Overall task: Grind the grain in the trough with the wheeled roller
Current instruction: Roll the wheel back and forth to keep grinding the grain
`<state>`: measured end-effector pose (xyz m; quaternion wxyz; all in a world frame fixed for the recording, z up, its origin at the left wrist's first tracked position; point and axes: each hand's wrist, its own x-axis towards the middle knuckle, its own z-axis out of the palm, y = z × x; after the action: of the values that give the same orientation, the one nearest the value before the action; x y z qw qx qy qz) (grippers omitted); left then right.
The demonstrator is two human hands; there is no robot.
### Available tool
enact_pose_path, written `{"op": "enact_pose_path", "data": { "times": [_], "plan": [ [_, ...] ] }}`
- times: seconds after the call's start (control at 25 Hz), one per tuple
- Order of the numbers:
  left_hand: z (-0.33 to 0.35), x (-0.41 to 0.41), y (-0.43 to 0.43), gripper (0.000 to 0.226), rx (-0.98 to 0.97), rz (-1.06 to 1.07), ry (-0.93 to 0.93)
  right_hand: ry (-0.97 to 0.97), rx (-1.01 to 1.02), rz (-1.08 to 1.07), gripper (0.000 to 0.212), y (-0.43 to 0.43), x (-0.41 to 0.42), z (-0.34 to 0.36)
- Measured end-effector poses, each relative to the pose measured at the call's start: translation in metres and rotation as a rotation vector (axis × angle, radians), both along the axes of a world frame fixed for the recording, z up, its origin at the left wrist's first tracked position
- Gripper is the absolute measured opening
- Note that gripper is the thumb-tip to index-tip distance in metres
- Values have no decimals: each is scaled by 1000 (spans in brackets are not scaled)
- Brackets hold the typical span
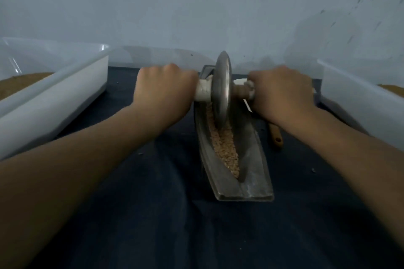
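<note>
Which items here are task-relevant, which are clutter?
In use: steel disc roller with white-wrapped handles, gripped by left hand and right hand; metal boat-shaped trough; tan grain.
Idle: left white plastic tub; right white plastic tub; brown wooden-handled tool; dark blue cloth.

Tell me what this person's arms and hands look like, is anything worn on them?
Nothing worn shows. The left hand and right hand are bare, no gloves, and both forearms are bare to the frame's edge: no sleeves, watch or bracelet. Fingers are mostly hidden, so rings cannot be ruled out.
</note>
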<state>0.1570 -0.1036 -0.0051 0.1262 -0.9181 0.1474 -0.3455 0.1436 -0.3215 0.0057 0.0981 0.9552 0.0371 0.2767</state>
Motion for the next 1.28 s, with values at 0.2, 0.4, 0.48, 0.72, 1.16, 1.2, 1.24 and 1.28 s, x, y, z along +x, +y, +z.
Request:
{"op": "enact_pose_path", "data": {
  "times": [0.2, 0.4, 0.48, 0.72, 1.16, 1.2, 1.24, 1.28],
  "plan": [
    [8, -5, -1, 15, -18, 11, 49, 26, 16, -7, 15, 2, -3, 1],
    [3, -59, 22, 42, 40, -118, -50, -101, -70, 167, 35, -18, -72, -4],
    [2, -52, 19, 41, 41, -97, -55, -64, -44, 128, 35, -19, -65, -9],
    [12, 26, -10, 6, 1, 1, 18, 27, 84, -49, 2, 6, 20, 1],
    [3, -50, 15, 44, 37, -83, -61, -63, -38, 101, 29, -18, -64, -7],
    [2, -40, 10, 39, 43, -28, -41, -40, -38, 48, 29, -12, -49, -7],
    [0, -24, 5, 32, 47, -2, -31, -17, -7, 10, 27, -6, -32, -6],
    [0, -8, 0, 22, 36, 1, -21, 15, 28, -10, 23, -1, -15, -5]
  ]
}}
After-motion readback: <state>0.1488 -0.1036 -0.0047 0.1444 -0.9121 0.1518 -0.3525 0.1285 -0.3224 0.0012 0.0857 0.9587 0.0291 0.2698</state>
